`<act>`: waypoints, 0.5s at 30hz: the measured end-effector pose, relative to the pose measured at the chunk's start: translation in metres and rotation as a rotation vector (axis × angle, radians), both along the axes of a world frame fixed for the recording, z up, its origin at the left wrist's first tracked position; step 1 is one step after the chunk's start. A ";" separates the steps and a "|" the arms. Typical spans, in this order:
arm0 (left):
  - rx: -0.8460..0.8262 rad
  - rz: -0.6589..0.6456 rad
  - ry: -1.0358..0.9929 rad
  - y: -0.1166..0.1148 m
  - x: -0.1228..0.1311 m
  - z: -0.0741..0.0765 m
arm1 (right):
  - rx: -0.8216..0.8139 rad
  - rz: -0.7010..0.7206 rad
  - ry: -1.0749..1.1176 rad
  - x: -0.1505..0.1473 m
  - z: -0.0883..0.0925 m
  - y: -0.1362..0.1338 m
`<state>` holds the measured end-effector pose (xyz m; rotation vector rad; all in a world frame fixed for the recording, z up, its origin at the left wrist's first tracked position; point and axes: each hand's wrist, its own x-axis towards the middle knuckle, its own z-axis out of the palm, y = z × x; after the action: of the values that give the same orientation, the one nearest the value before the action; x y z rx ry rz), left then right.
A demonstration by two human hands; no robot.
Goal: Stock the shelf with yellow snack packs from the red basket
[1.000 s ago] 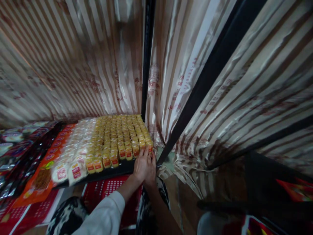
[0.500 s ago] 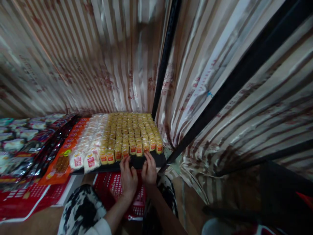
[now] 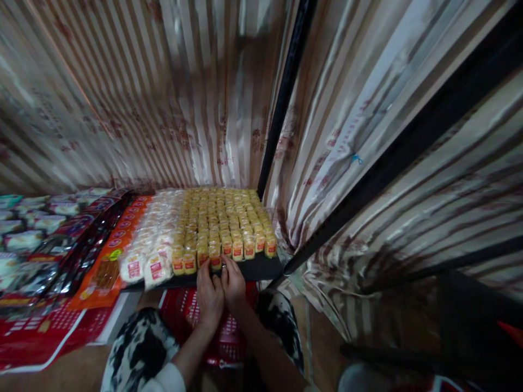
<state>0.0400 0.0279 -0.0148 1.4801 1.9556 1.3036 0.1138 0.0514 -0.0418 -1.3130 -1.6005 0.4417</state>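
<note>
Rows of small yellow wrapped snack packets (image 3: 229,223) with red labels stand packed together on a black shelf (image 3: 257,265). My left hand (image 3: 210,296) is at the front edge, its fingers closed against the left side of one front packet (image 3: 214,260). On that packet's other side, my right hand (image 3: 234,284) has bent fingers pressed in close to it. The two hands nearly touch, and they partly cover the packet's lower end. White wrapped packets (image 3: 157,268) with red labels fill the rows to the left.
Orange snack bags (image 3: 104,272) and dark shiny bags (image 3: 77,256) lie further left. Below the shelf is a red plastic basket (image 3: 183,305). Black metal posts (image 3: 288,98) rise behind and to the right, before a striped plastic curtain (image 3: 196,98).
My right hand has moved left along the front row, closing in on my left hand. The left hand has stayed by nearly the same packets. The view has shifted slightly.
</note>
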 end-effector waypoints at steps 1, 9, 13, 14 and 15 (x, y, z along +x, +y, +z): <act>0.022 -0.001 -0.007 0.000 0.000 0.001 | 0.004 -0.002 0.006 0.000 0.002 -0.001; 0.118 -0.095 -0.066 -0.008 0.017 0.008 | 0.045 -0.103 0.060 0.018 0.021 -0.016; 0.134 -0.239 -0.106 -0.008 0.044 0.002 | 0.083 -0.217 0.024 0.047 0.015 -0.024; 0.138 -0.277 -0.122 -0.008 0.053 0.002 | 0.081 -0.251 0.014 0.055 0.013 -0.025; 0.136 -0.313 -0.141 -0.008 0.061 0.002 | 0.070 -0.286 0.006 0.062 0.011 -0.025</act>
<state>0.1010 0.0203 -0.0129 1.6308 1.5019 1.3774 0.1761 0.0260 -0.0308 -1.4573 -1.3830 0.2119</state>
